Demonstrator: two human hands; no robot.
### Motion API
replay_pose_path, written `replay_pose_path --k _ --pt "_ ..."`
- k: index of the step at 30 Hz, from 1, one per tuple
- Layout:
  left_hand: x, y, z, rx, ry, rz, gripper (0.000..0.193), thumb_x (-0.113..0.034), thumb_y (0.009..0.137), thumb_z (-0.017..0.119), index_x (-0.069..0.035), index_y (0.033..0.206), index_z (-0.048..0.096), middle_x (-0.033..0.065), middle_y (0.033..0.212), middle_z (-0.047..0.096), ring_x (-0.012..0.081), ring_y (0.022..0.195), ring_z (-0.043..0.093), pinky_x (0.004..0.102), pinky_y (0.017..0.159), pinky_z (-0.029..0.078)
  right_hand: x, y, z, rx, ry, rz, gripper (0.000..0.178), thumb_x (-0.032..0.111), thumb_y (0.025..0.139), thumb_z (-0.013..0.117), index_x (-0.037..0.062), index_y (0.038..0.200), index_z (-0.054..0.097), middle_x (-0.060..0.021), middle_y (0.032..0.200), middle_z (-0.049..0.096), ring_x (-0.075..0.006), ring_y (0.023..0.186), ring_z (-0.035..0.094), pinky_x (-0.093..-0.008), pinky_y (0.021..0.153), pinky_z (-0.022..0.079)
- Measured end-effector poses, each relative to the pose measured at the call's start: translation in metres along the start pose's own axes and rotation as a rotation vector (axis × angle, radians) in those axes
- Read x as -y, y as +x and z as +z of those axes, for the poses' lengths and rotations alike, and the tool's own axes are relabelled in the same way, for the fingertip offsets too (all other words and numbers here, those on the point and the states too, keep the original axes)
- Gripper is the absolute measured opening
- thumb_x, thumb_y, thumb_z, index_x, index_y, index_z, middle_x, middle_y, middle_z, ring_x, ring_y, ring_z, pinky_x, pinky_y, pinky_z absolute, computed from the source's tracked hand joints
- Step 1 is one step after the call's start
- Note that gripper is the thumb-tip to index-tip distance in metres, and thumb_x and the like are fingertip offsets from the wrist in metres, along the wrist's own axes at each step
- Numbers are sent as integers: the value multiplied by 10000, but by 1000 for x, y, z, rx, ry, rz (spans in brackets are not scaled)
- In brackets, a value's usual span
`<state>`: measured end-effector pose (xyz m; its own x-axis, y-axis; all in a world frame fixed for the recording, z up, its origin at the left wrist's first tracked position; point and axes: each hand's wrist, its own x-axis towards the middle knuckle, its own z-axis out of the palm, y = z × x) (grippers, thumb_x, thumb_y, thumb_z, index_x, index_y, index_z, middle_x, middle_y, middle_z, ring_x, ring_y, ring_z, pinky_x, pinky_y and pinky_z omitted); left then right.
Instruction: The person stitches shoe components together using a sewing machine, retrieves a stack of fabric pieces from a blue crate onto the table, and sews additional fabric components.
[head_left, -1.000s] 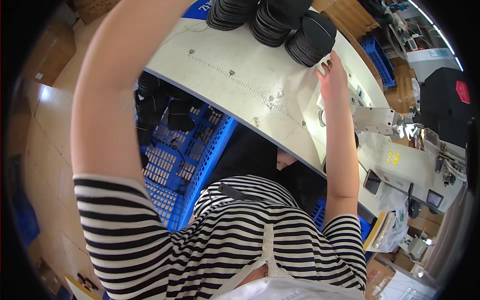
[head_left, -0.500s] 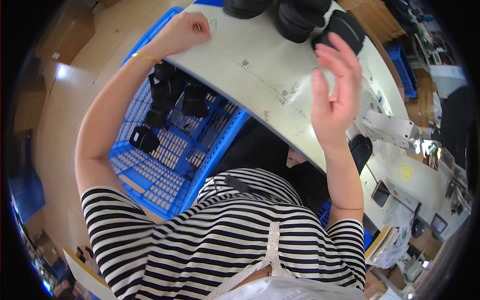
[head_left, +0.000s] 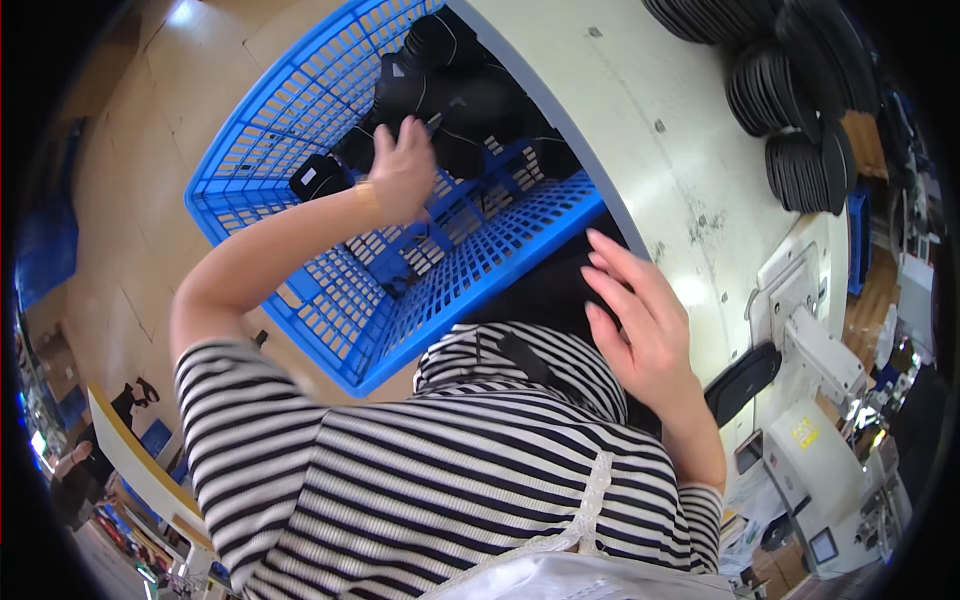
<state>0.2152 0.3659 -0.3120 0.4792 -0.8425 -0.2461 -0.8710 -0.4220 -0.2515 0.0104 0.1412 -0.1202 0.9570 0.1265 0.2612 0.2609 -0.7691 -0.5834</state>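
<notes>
My left hand reaches over the blue plastic basket, fingers spread and slightly smeared by motion; I see nothing held in it. Beyond its fingertips lie several black bundles of layered pieces, some tied with thin bands; contact with them is hard to tell. One smaller black bundle with a white label rests by the basket's left wall. My right hand hovers beside the near edge of the pale worktable, fingers stretched out and nothing in them. Near that wrist lies a black sole-shaped piece.
Stacks of black rounded flat pieces stand on the table's far right. A white sewing machine is at the right, with a second white machine body nearer. Tan floor runs along the left, and another person is at lower left.
My left hand has moved from the tabletop to over the basket. My right hand has come down and nearer to my body. The view has shifted, showing more of the basket.
</notes>
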Motion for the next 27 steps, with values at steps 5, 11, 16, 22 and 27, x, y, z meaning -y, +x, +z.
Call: replay_pose_path --k 5,11,16,22,27 --pt "-82 157 61 629 -1514 -364 948 -714 677 709 68 1202 603 227 1331 551 353 1229 540 379 1020 446 11 -26 -4 68 14 231 241 -28 795 656 -74 1031 640 -216 1232 619 -314 962 667 -375 833 542" --pt "-159 249 138 81 -2148 -918 1343 -288 600 916 136 1463 -21 308 1434 392 340 1309 468 338 1083 407 19 -43 -9 49 -14 404 245 -50 811 637 -67 1055 643 -201 1212 637 -302 995 669 -363 875 534" --pt "-143 244 146 144 -2187 -757 892 -199 641 864 138 1322 398 204 1246 590 283 1150 601 330 981 488 15 -39 -3 58 57 505 245 -44 831 629 -69 1074 640 -198 1222 633 -306 1037 656 -368 911 521" --pt "-63 135 96 339 -2642 -253 648 -208 728 763 -16 1296 517 87 1214 600 200 1142 578 336 1003 446 5 -42 5 67 123 490 365 -2 835 663 -61 1188 594 -204 1297 589 -311 1141 610 -379 968 494" --pt "-1 -23 -24 108 -2290 148 1009 -22 548 826 -17 1443 360 68 1347 530 162 1268 473 327 1109 327 0 -21 43 17 433 477 1099 190 705 849 -22 1518 141 -241 1538 286 -349 1421 323 -465 1151 281"
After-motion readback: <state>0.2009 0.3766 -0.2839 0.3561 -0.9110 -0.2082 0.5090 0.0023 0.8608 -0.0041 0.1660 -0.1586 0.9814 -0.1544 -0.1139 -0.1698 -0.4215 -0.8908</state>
